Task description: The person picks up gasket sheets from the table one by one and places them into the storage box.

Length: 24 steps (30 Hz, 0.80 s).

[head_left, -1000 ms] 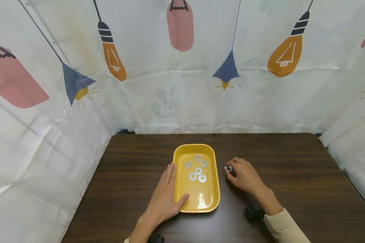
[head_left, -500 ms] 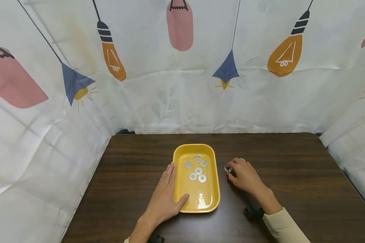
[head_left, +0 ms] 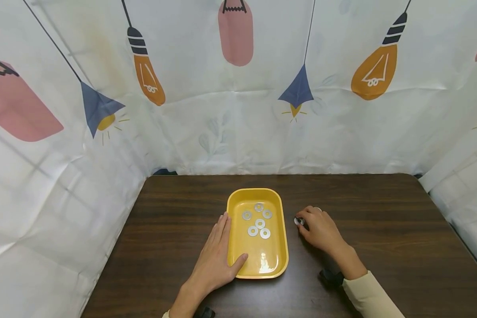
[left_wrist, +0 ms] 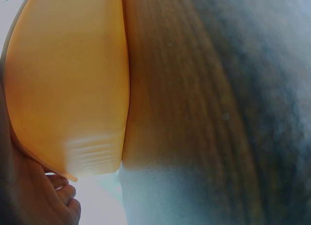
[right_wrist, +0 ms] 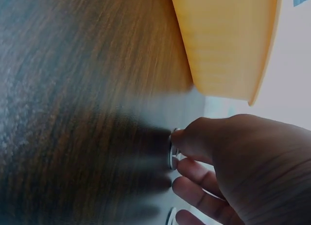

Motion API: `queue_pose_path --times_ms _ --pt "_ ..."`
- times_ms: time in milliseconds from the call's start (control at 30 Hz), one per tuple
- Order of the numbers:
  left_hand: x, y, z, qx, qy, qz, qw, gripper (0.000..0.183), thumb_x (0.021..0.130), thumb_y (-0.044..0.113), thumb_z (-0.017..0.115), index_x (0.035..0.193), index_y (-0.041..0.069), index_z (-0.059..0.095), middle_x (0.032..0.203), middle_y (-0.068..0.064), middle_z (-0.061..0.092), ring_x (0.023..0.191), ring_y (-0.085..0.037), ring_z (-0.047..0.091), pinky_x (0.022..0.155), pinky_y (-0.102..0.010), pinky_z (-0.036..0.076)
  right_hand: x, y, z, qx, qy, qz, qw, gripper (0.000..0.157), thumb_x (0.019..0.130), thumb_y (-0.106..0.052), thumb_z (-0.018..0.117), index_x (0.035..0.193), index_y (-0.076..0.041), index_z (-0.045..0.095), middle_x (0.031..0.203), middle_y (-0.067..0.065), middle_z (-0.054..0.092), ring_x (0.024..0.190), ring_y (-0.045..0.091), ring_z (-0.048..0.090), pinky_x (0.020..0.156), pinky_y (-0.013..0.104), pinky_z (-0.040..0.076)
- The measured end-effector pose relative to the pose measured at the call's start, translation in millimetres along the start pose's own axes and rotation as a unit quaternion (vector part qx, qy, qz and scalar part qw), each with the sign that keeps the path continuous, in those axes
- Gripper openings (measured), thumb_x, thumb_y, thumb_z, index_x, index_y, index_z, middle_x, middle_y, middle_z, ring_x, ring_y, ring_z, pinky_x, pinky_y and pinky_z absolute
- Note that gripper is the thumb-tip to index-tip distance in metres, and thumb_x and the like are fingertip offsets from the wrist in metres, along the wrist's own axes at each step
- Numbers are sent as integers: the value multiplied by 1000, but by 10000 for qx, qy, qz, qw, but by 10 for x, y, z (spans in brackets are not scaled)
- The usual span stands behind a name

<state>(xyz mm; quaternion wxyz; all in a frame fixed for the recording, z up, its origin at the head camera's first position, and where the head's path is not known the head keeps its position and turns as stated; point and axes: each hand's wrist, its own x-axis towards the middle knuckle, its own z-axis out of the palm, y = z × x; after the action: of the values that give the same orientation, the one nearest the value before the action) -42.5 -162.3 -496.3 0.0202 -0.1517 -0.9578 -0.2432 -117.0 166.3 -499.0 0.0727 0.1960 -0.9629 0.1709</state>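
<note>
In the head view my left hand [head_left: 214, 256] lies along the left side of a yellow tray [head_left: 283, 247], its fingers straight, the thumb over the rim. Several flat metal washers [head_left: 265, 233] lie on the tray's floor. To the right of the tray, my right hand [head_left: 319, 232] pinches a metal washer [head_left: 299, 221] low over the table. Seen from the right wrist, thumb and finger hold this washer [right_wrist: 172, 149] near the tabletop; the fingers partly hide it. A second washer [right_wrist: 171, 216] shows by another fingertip in that view.
The dark wood-grain table [head_left: 381, 229] extends on both sides of the tray. Behind it hangs a white curtain [head_left: 238, 132] printed with lamps and bulbs. A dark wrist camera [head_left: 331, 278] sits under the right wrist.
Both hands keep almost the same place. The washer at the right fingertips tilts slightly as the fingers shift. A pale rim behind the right knuckles has come into view.
</note>
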Motion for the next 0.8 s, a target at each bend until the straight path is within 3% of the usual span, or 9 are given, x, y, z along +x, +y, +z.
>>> queue_pose_path --times_ms 300,567,800 --pt "1 1 49 71 158 143 9997 105 93 53 70 170 4 18 181 -6 11 167 -26 19 133 -50 28 -4 1 -2 -306 71 -25 9995 16 89 -14 84 101 -5 78 98 11 74 85 29 70 79 50 60" --pt "6 15 36 85 114 89 9999 106 92 53 71 170 6 16 181 -3 10 168 -21 16 132 -44 23 10 -27 -76 -423 -55 60 9991 15 88 -16 85 94 -7 76 88 7 71 78 26 68 74 48 59" --pt "12 15 6 59 99 55 9999 106 92 52 71 170 5 16 181 -5 10 168 -24 17 134 -49 26 25 -47 -84 -329 -244 46 9992 15 89 -15 83 100 -5 78 95 9 74 83 25 69 73 43 61"
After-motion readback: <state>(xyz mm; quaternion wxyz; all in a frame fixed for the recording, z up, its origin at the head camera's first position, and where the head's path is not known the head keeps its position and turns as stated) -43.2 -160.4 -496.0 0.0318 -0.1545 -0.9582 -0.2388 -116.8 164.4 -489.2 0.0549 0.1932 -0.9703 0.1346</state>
